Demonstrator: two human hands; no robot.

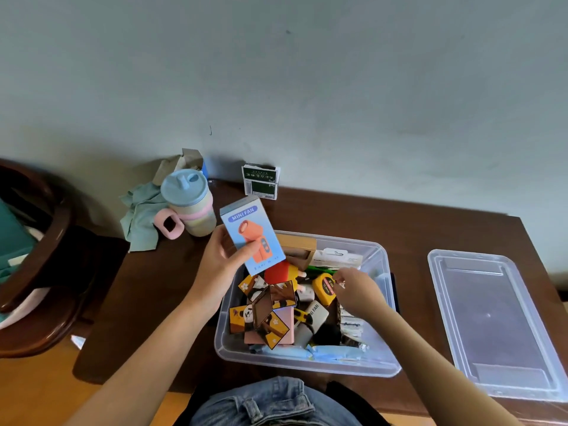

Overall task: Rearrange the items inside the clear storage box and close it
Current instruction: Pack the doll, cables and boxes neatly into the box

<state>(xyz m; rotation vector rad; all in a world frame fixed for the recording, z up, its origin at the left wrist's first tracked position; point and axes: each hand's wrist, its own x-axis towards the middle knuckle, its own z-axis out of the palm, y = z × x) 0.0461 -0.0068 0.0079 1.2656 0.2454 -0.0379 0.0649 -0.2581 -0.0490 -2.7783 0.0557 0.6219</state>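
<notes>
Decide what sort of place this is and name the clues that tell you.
Probably a room at home: a dark wooden table against a plain wall, a pastel sippy cup beside a crumpled cloth, and a clear storage box of household odds and ends.

Pale blue mini fan box (252, 235) printed with an orange fan; yellow-and-black tape measure (325, 288); orange panda-patterned cards (264, 315); clear storage box (382, 265) and clear lid (491, 324); dark brown table (399, 216); pastel-striped cup (192, 207) with blue top, pink handle.
</notes>
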